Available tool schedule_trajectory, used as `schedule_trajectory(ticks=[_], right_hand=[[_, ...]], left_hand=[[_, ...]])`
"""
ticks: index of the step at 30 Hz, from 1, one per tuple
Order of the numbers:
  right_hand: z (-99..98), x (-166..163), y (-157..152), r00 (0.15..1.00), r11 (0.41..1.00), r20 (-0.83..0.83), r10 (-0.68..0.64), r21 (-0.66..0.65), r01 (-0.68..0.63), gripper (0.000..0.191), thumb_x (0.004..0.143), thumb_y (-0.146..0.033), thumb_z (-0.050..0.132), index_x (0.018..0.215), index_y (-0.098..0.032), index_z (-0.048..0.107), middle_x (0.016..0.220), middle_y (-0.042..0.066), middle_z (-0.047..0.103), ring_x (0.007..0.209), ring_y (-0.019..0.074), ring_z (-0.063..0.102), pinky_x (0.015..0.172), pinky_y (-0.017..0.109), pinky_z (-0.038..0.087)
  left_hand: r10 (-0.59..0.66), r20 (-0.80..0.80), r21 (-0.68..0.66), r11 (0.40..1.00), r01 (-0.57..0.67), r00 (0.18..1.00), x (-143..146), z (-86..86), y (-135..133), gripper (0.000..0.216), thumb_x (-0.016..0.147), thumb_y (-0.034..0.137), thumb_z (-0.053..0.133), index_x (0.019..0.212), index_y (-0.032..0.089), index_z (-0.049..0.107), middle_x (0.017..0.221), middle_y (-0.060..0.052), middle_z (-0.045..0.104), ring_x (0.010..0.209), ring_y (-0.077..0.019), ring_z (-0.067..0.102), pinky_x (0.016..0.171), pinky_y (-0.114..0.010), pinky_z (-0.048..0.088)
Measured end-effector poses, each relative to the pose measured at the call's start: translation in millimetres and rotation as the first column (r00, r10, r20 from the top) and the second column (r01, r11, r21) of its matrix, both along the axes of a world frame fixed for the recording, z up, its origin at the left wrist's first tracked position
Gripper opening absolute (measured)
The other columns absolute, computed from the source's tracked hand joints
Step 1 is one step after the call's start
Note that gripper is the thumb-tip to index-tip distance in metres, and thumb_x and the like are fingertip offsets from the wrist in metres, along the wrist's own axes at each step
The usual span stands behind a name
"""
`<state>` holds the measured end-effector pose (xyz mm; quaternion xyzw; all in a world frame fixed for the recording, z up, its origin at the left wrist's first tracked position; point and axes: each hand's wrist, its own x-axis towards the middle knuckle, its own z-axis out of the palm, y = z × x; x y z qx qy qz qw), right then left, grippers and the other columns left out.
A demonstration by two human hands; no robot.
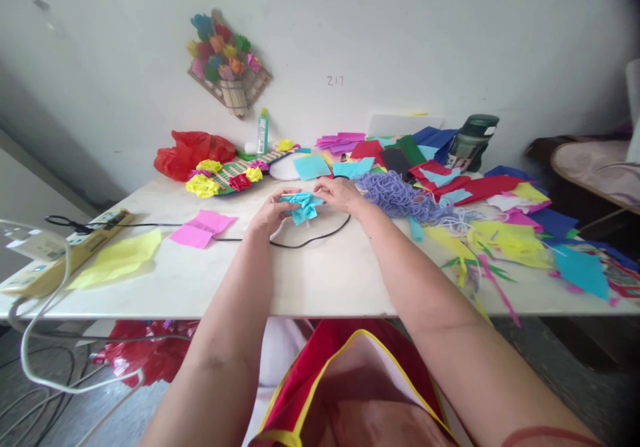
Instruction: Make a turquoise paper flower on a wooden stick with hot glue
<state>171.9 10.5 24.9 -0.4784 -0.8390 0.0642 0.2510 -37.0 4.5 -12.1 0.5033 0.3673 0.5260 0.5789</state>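
My left hand (pixel 271 211) and my right hand (pixel 340 193) meet over the middle of the white table (pixel 320 280). Both pinch a crumpled light blue paper piece (pixel 303 206), held between their fingertips just above the tabletop. A black cable (pixel 310 239) loops on the table right under the hands. A folded pink paper (pixel 202 228) lies to the left of my left hand. A heap of purple yarn (pixel 395 196) sits just right of my right hand.
Many coloured paper sheets (pixel 505 234) cover the table's right side. A yellow sheet (pixel 120 258) and a power strip (pixel 65 250) lie at the left. At the back stand a red bag (pixel 193 152), a glue bottle (pixel 263 131), a flower craft board (pixel 240 174) and a dark green jar (pixel 473 142).
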Motion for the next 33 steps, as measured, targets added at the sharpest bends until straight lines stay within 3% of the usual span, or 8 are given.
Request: schedule_trajectory(ticks=[10, 19, 33], right_hand=[[-0.1, 8, 5, 0.999, 0.997, -0.002, -0.045, 0.060, 0.045, 0.020, 0.089, -0.032, 0.060, 0.089, -0.023, 0.077, 0.083, 0.001, 0.076, 0.077, 0.0159, 0.064, 0.066, 0.025, 0.036], [-5.6, 23, 17, 0.993, 0.995, -0.105, -0.055, 0.079, 0.064, 0.019, 0.082, -0.035, 0.067, 0.077, -0.022, 0.080, 0.073, 0.001, 0.074, 0.070, 0.0145, 0.061, 0.060, 0.025, 0.034], [1.3, 30, 16, 0.990, 0.990, -0.091, -0.103, 0.084, 0.110, 0.012, 0.078, -0.032, 0.072, 0.077, -0.024, 0.081, 0.078, 0.001, 0.076, 0.074, 0.0155, 0.064, 0.063, 0.026, 0.037]], left_hand=[[-0.023, 0.003, 0.035, 0.999, 0.022, 1.000, -6, -1.3, 3, 0.046, 0.048, 0.017, 0.082, 0.092, 0.017, 0.068, 0.083, -0.002, 0.072, 0.070, -0.0169, 0.066, 0.063, -0.027, 0.049], [-0.015, 0.015, 0.049, 0.999, 0.015, 1.000, -8, -2.9, 4, 0.044, 0.048, 0.016, 0.083, 0.090, 0.017, 0.069, 0.078, -0.001, 0.070, 0.066, -0.0151, 0.064, 0.060, -0.025, 0.048], [-0.002, -0.037, 0.058, 0.998, 0.004, 0.999, -8, -3.0, 4, 0.042, 0.047, 0.017, 0.084, 0.086, 0.017, 0.069, 0.077, -0.001, 0.069, 0.064, -0.0153, 0.064, 0.059, -0.027, 0.047]])
